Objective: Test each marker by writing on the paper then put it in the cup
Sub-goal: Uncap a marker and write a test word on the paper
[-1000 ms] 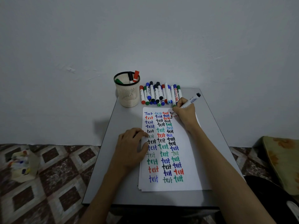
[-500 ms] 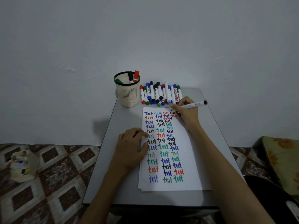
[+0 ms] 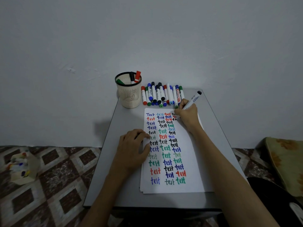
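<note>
A white sheet of paper (image 3: 191, 161) covered with coloured "test" words lies on a small grey table (image 3: 131, 194). My right hand (image 3: 186, 115) grips a white marker with a black end (image 3: 193, 99), its tip down at the paper's top right corner. My left hand (image 3: 132, 148) rests on the paper's left edge, fingers loosely curled. A beige mesh cup (image 3: 129, 94) at the table's far left holds three markers. A row of several capped markers (image 3: 162, 95) lies between the cup and my right hand.
A plain wall stands right behind the table. The floor (image 3: 57, 185) is patterned tile, with a small box of coloured items (image 3: 21, 167) on it at the left. A patterned cushion (image 3: 285, 161) and a dark object sit at the right.
The marker in my right hand tilted from flat to more upright and its tip came back down on the paper's top right. My left hand has not moved.
</note>
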Tool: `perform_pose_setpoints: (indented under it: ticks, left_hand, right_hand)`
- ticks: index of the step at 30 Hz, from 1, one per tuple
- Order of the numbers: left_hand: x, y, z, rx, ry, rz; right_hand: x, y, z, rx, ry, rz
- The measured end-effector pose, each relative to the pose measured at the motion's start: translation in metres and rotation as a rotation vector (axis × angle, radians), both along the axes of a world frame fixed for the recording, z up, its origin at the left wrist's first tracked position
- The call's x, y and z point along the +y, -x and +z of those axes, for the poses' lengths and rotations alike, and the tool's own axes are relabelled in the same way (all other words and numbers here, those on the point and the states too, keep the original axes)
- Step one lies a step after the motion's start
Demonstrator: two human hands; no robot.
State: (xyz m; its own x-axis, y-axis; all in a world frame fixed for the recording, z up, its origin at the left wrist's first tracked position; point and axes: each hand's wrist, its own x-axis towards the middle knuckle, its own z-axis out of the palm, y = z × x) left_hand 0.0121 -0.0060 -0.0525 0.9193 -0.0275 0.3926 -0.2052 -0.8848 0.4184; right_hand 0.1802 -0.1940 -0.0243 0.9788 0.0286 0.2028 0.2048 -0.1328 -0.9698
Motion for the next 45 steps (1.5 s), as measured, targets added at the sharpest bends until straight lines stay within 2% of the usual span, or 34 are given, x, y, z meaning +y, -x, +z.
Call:
perform_pose_setpoints:
  ticks: [7, 13, 21, 33, 39, 43, 45]
  left_hand:
    - [-0.0009, 0.0002, 0.0016, 0.005, -0.001, 0.002]
    - [-0.0003, -0.0010, 0.0001, 0.007, -0.003, 0.003]
    - [-0.0003, -0.0001, 0.0010, 0.001, -0.003, 0.003]
    - [-0.0003, -0.0002, 0.0013, 0.010, -0.006, 0.003]
    - [0.0005, -0.0012, -0.0010, 0.007, -0.003, 0.004]
    - [-0.0001, -0.0014, -0.0003, -0.014, 0.003, -0.002]
    - [-0.0003, -0.0017, -0.0010, -0.014, 0.014, -0.009]
  right_hand:
    - [-0.0017, -0.0016, -0.0009, -0.015, 0.027, 0.011]
    - [-0.0002, 0.0002, 0.0003, -0.003, -0.042, -0.030]
    - [-0.0003, -0.0009, 0.0015, -0.008, 0.009, -0.020]
    - [-0.0003, 0.0016, 0.0025, -0.017, -0.074, -0.064]
    - [0.0012, 0.0018, 0.0024, -0.012, 0.010, -0.062]
    - [0.0019, 0.0042, 0.0066, 0.006, -0.008, -0.044]
    - [-0.0001, 0.0048, 0.0062, -0.001, -0.097, -0.064]
